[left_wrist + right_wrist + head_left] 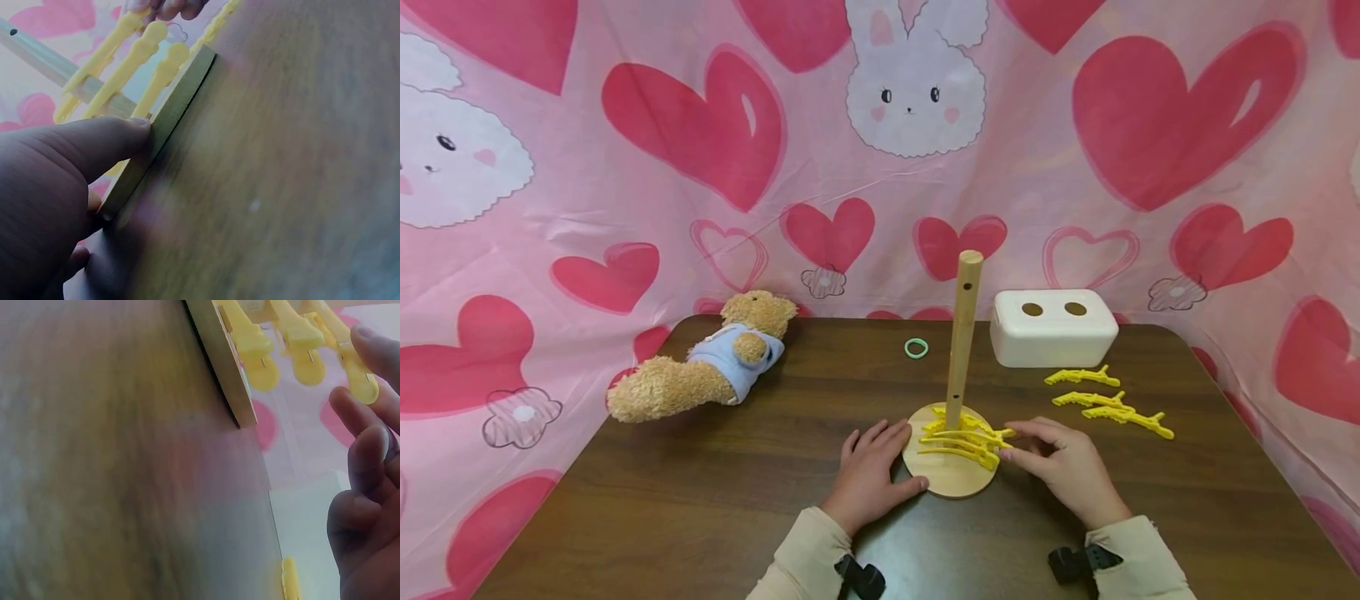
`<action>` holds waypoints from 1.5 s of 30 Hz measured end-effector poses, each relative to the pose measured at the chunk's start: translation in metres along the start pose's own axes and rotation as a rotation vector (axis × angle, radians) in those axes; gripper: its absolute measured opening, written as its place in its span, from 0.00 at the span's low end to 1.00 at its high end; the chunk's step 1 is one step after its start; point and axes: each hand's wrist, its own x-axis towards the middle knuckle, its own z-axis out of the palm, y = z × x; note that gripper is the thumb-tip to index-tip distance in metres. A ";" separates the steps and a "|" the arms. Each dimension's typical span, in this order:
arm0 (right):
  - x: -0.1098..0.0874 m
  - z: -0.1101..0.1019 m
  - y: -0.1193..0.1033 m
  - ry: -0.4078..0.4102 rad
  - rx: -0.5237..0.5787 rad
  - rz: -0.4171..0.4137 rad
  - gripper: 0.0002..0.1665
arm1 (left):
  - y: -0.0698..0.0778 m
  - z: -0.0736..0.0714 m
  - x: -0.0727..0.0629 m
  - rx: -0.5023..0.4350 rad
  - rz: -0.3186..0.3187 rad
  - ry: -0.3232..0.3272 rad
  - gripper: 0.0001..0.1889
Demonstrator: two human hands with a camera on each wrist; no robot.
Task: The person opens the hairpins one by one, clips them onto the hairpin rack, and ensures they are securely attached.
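Observation:
A wooden stand, a round base (951, 479) with an upright post (963, 342), stands at the table's middle. My left hand (872, 475) holds the base's left edge, thumb at the front rim and fingers around the far side. Several yellow hair clips (966, 454) sit stacked around the post's foot above the base. My right hand (1067, 467) pinches the end of the uppermost clip (359, 378) between thumb and index finger. Its other fingers are bent and hold nothing. In the left wrist view, the left thumb (119, 134) presses on the base's rim.
Loose yellow hair clips (1127, 417) lie on the table to the right. Behind them is a white box (1054, 333) with two round holes. A green ring (916, 348) lies behind the stand. A teddy bear (722, 362) in blue lies at the back left. A pink cloth hangs behind.

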 end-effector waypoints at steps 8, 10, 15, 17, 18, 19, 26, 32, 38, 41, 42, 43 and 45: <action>0.002 0.003 0.000 0.007 -0.017 -0.046 0.20 | 0.001 -0.002 0.001 0.005 -0.006 -0.021 0.42; 0.003 0.005 0.000 0.004 -0.013 -0.059 0.20 | 0.000 -0.002 0.001 0.005 -0.010 -0.025 0.42; 0.004 0.007 -0.003 0.003 0.004 -0.059 0.19 | 0.000 -0.001 0.001 0.009 -0.010 -0.029 0.42; 0.004 0.009 -0.005 -0.008 0.007 -0.051 0.19 | 0.000 -0.001 0.001 0.008 -0.005 -0.025 0.42; 0.005 0.009 -0.006 -0.015 0.008 -0.046 0.19 | 0.000 -0.001 0.001 0.007 -0.003 -0.024 0.42; 0.005 0.010 -0.007 -0.023 0.009 -0.041 0.19 | 0.000 -0.001 0.001 0.006 0.000 -0.022 0.42; 0.005 0.011 -0.013 -0.041 0.023 -0.008 0.19 | -0.001 0.001 0.001 0.016 0.001 -0.018 0.42; 0.005 0.010 -0.013 -0.063 0.026 0.028 0.20 | -0.002 0.001 0.001 0.009 0.007 -0.004 0.41; 0.005 0.010 -0.010 -0.080 0.040 0.060 0.22 | -0.002 0.001 0.001 -0.002 -0.003 -0.008 0.42; 0.005 0.008 -0.010 -0.082 0.058 0.066 0.23 | -0.002 0.001 0.001 -0.004 -0.004 -0.010 0.42; 0.005 0.007 -0.010 -0.078 0.062 0.067 0.23 | -0.002 0.001 0.001 -0.005 -0.003 -0.010 0.42; 0.004 0.006 -0.009 -0.072 0.063 0.068 0.23 | -0.002 0.001 0.001 -0.007 -0.002 -0.009 0.42; 0.004 0.002 -0.008 -0.057 0.062 0.069 0.22 | -0.001 0.001 0.000 -0.009 0.001 -0.005 0.42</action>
